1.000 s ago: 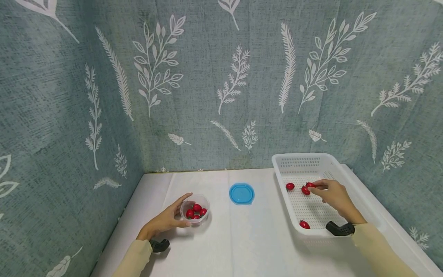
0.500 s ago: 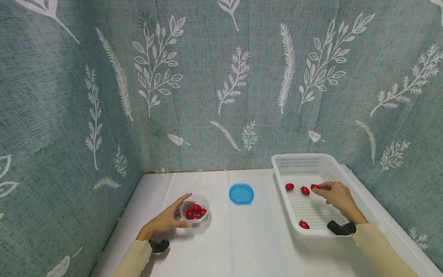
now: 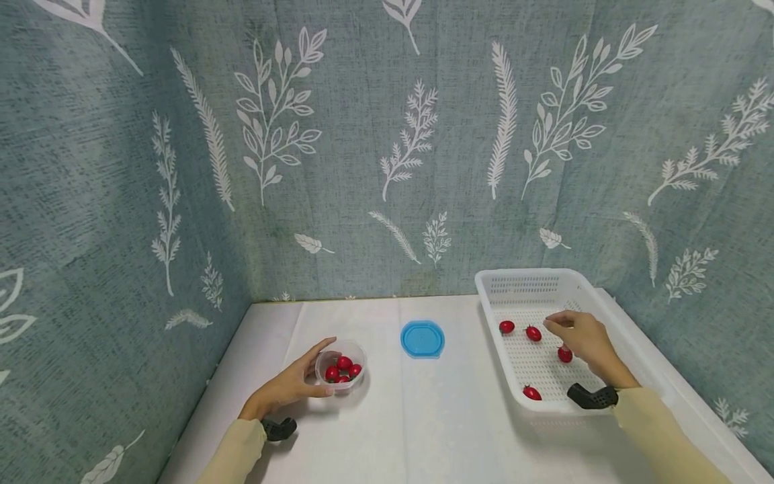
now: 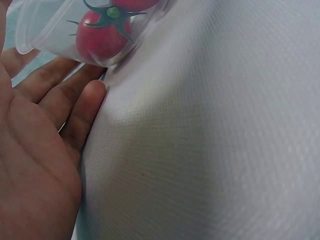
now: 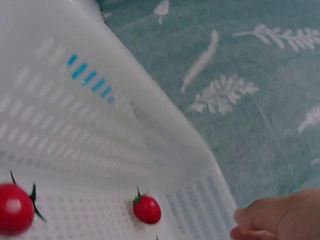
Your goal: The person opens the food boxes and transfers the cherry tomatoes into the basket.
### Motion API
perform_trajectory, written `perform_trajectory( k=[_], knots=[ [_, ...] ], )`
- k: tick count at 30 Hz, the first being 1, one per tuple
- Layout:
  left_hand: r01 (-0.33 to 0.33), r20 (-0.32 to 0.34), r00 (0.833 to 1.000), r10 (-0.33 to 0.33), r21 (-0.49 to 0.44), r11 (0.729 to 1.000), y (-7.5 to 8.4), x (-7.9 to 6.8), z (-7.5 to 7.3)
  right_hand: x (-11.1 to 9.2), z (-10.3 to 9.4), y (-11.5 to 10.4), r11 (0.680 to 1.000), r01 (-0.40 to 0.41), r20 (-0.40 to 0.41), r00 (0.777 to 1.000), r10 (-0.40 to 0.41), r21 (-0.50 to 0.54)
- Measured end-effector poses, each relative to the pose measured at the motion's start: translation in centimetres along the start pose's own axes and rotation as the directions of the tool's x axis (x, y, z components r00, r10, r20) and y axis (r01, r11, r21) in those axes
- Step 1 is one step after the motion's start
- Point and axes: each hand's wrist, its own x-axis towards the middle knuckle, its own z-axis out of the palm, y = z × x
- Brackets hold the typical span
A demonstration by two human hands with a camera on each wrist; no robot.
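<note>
Head: one tomato [image 3: 565, 355] in basket [image 3: 519, 356], just nearside of R hand [image 3: 583, 338], grip narrow; can't tell if it's held. L hand [image 3: 293, 386], well apart, holds tub [image 3: 354, 347]. L wrist: tomatoes [image 4: 102, 39] inside tub. R wrist: fingertips [image 5: 245, 216] apart from other tomatoes [image 5: 147, 209].

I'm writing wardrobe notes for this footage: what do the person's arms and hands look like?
The left sleeve and right sleeve are plain pale cream-yellow. The left hand and right hand are ungloved. A bent black left wrist piece and matching right wrist piece show by the cuffs; no cables are visible.
</note>
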Motion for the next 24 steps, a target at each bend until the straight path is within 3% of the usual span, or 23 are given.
perform_trajectory(
  k=[11,24],
  knots=[
    [-0.009,-0.012,1.000,0.009,0.010,1.000,0.4,0.0,0.1,1.0,3.2,-4.4,0.990,0.125,0.020,0.992,-0.126,0.062],
    [-0.038,0.001,0.999,0.038,0.004,0.999,0.0,-0.1,0.0,1.3,7.2,-8.1,0.973,0.206,0.049,0.976,-0.212,0.107]
  ],
)
